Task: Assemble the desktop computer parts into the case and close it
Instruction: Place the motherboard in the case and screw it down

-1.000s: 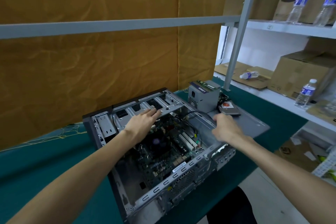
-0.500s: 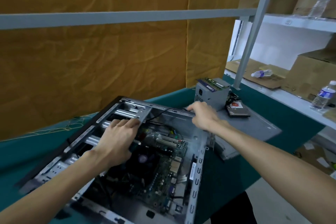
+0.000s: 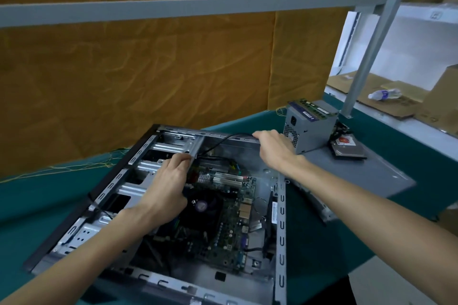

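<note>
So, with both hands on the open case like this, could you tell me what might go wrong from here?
1. The left hand grips the drive cage edge right above the motherboard; a slip could knock components.
2. The black cable drapes over the case rim beside the right hand and could get pinched or snagged.
3. The power supply, with a memory stick loose on top, stands close to the right hand; a bump might tip the stick off.
</note>
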`<state>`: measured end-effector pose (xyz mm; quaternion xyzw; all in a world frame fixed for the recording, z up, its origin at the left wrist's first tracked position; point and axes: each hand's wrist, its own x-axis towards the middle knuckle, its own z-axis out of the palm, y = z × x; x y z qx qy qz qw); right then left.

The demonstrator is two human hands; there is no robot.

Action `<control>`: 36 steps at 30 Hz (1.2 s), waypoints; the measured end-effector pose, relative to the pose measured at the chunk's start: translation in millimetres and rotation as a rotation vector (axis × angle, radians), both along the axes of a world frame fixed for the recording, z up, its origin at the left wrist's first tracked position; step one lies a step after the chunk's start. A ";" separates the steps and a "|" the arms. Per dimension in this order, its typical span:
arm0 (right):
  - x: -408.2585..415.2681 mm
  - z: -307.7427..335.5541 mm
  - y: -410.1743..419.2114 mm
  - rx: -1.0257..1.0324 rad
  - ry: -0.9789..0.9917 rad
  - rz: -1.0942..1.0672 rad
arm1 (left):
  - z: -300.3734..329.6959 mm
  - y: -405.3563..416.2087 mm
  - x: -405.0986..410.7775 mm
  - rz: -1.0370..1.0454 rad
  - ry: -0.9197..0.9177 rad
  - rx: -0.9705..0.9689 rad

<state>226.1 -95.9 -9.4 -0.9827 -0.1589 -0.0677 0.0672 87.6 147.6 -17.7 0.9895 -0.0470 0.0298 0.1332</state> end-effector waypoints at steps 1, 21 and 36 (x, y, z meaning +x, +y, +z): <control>-3.5 1.5 2.1 -0.041 -0.046 0.009 | -0.3 -1.5 -0.8 -0.023 -0.035 0.008; -82.1 -25.0 57.9 -0.960 1.027 0.355 | 0.4 -49.2 25.2 -0.299 0.576 0.592; -106.6 -34.2 62.6 -1.111 0.639 0.320 | 2.9 -59.2 19.4 -0.191 0.506 0.732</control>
